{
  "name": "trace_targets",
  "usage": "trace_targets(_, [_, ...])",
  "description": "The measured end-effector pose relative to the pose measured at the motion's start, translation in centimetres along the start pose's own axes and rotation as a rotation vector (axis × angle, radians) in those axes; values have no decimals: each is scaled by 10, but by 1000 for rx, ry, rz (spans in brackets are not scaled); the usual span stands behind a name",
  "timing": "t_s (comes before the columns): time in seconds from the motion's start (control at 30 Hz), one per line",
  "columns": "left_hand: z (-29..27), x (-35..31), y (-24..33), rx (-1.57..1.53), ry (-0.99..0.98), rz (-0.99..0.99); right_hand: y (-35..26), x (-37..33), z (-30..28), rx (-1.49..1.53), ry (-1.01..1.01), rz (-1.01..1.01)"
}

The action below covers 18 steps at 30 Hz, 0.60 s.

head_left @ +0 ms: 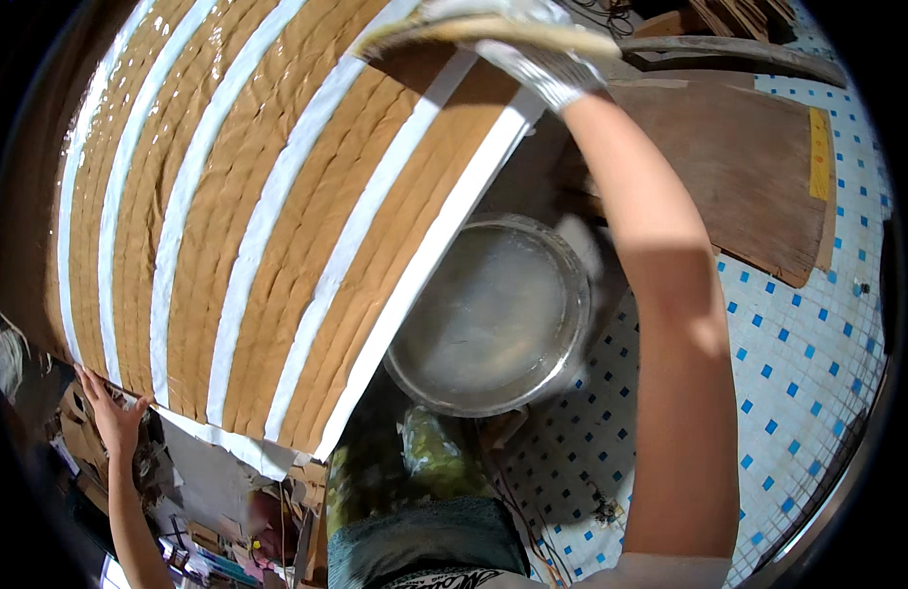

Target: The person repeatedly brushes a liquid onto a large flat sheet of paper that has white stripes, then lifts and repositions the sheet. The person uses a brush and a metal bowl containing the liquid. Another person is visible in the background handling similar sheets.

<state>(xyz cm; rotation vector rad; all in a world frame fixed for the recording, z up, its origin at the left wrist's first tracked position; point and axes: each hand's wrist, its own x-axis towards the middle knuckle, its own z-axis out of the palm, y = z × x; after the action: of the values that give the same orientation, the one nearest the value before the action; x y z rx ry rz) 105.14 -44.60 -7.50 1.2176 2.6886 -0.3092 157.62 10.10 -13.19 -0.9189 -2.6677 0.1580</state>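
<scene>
A large board faced with brown paper strips and white stripes (302, 187) slants across the left and middle of the view; its upper left surface shines as if wet. My right hand (537, 64), in a white glove, is closed around a long, pale, wood-coloured brush (425, 39) at the board's top right. Motion blurs the brush, and its underside is in shadow against the striped surface. My bare left hand (115, 412) is at the board's lower left edge, fingers stretched and thumb apart, touching the edge.
Below the board's right edge stands a round metal basin (577, 339) of cloudy liquid. A brown wooden panel (729, 167) lies to the right on a white floor with blue tiles (768, 383). Cardboard pieces and clutter fill the lower left. Cables run across the floor near my legs.
</scene>
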Motion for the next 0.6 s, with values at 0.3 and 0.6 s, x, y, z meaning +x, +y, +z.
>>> trace_targets(0.3, [-4, -9, 3, -64, 20, 24, 8, -72, -17, 352, -383, -451])
trace_targets(0.6, [-1, -8, 2, -15, 88, 82, -80, 50, 8, 604, 66, -187])
